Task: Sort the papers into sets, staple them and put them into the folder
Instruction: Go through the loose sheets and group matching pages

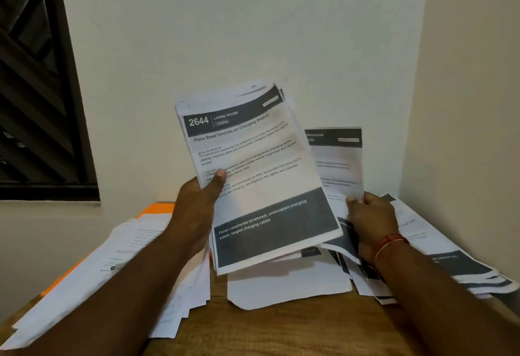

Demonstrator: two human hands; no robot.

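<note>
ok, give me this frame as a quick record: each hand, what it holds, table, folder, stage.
left hand: grips stack of papers, raised, thumb on the top page headed "2644 LIVING ROOM"
right hand: pinches second sheet, behind the stack
table: wooden, with left pile and right pile of loose papers
folder: orange, mostly under left pile
stapler: not seen
stage: sorting, nothing visibly stapled
</note>
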